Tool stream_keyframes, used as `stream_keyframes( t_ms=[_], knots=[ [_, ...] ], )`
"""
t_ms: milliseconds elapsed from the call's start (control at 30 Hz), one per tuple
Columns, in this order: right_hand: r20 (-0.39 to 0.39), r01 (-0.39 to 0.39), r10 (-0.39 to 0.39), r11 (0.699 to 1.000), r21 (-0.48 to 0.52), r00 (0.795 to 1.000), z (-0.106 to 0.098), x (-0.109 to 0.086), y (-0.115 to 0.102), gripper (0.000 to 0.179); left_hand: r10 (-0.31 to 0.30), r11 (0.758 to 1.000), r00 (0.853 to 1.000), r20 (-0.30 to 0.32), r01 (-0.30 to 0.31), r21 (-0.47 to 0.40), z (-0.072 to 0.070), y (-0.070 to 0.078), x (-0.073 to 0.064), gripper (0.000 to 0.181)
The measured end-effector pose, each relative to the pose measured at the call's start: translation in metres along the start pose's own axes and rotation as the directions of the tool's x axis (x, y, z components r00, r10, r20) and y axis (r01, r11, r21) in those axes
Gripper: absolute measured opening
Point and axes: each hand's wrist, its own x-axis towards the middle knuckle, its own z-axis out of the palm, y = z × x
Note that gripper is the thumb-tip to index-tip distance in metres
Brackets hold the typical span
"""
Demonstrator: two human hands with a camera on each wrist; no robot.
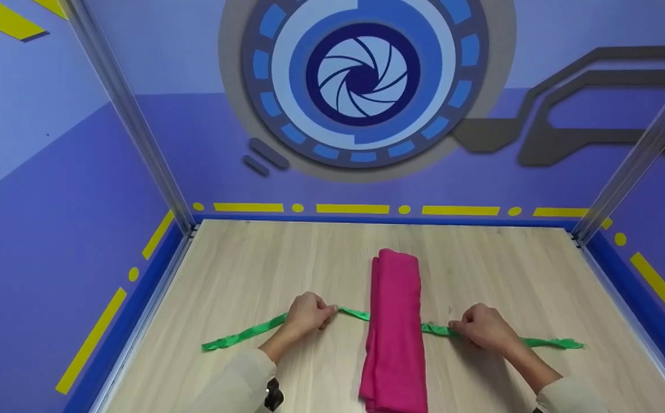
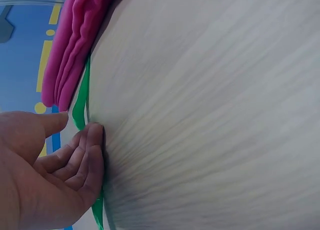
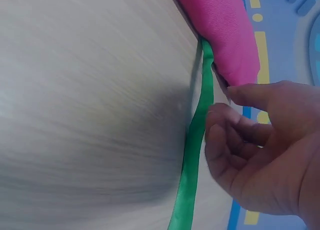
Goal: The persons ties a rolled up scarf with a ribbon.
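A folded magenta cloth (image 1: 395, 332) lies lengthwise on the table, its layers stacked in a long narrow strip. Underneath it runs a green ribbon (image 1: 252, 331), which comes out on both sides; the stretch below the cloth is hidden. My left hand (image 1: 306, 314) is over the ribbon left of the cloth. In the left wrist view its thumb and loosely bent fingers (image 2: 92, 140) stand apart, fingertips right at the ribbon. To the right of the cloth, my right hand (image 1: 484, 327) hovers by the ribbon's other side, with a gap between thumb and curved fingers (image 3: 217, 140).
The pale wooden table (image 1: 286, 258) is enclosed by blue printed walls (image 1: 183, 143) at the back and sides. Metal posts (image 1: 132, 120) rise at its two back corners. A dark band (image 1: 274, 394) is at the left sleeve.
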Motion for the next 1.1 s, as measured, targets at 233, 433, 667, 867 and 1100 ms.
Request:
stream_keyframes(
  t_ms=[233, 433, 667, 867, 1100],
  knots=[
    [0.066, -0.096, 0.094, 0.995, 0.020, 0.993, 0.006, -0.001, 0.008, 0.049, -0.030, 1.000, 0.999, 0.011, 0.030, 0.009, 0.002, 0.000, 0.007, 0.039],
    [0.064, -0.127, 0.126, 0.992, 0.024, 0.990, 0.009, 0.002, 0.013, 0.052, -0.059, 0.998, 0.998, 0.020, 0.059, 0.024, 0.005, 0.001, 0.010, 0.042],
    [0.052, -0.108, 0.110, 0.994, -0.032, 0.993, 0.014, 0.006, 0.013, 0.044, -0.056, 0.998, 0.998, -0.010, 0.056, 0.031, 0.006, 0.001, 0.010, 0.042],
    [0.053, -0.123, 0.126, 0.991, -0.052, 0.991, 0.017, 0.004, 0.015, 0.038, -0.055, 0.998, 0.998, -0.019, 0.056, 0.042, 0.006, 0.001, 0.008, 0.034],
    [0.040, -0.116, 0.118, 0.992, -0.050, 0.992, 0.017, 0.004, 0.017, 0.032, -0.059, 0.997, 0.998, -0.012, 0.059, 0.039, 0.006, 0.002, 0.008, 0.030]
  ],
)
